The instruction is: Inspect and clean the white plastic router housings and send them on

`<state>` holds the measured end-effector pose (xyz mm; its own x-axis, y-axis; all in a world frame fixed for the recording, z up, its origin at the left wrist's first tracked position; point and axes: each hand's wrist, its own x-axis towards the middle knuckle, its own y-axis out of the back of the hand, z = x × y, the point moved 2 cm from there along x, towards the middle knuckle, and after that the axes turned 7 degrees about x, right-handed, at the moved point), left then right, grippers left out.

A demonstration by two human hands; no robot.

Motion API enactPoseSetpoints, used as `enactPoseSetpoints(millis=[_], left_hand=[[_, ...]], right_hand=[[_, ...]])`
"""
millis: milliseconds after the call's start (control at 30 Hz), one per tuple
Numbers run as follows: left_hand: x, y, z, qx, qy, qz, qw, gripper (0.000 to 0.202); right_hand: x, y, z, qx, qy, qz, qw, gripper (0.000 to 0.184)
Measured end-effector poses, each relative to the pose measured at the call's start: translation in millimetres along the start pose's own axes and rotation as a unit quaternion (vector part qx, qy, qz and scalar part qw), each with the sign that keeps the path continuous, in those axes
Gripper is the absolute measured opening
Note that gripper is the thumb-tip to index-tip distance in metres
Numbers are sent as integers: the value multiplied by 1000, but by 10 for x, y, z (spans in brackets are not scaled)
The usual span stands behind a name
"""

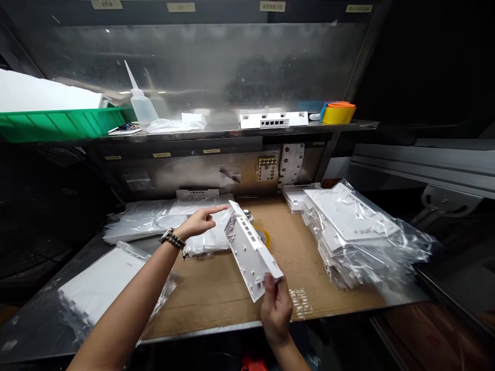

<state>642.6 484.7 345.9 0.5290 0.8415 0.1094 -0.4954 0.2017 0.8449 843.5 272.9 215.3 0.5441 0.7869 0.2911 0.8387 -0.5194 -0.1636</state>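
Right hand (277, 308) grips the white panel (247, 256) at its near end – left hand (198, 223), index finger extended, others curled, by its far end – bagged panels (353, 219) right of it

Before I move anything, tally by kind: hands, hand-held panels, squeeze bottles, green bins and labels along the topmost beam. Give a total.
Hands: 2 (left hand, right hand)
Held white panel: 1
Squeeze bottle: 1
Green bin: 1
Topmost labels: 4
Total: 9
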Motion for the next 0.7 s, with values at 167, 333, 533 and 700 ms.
enactPoseSetpoints(millis=[167,333,533,700], left_hand=[[-81,85,239,-31,22,0,999,75],[-226,-20,313,3,29,124,992,60],[-642,-398,665,302,-95,190,929,56],[-1076,-722,1023,324,-89,146,930,97]], right_hand=[[-71,32,-38,-3,29,-13,999,45],[-155,139,-146,-35,112,-124,985,44],[-76,359,-407,-29,38,-73,996,37],[59,748,-511,117,-154,-7,981,47]])
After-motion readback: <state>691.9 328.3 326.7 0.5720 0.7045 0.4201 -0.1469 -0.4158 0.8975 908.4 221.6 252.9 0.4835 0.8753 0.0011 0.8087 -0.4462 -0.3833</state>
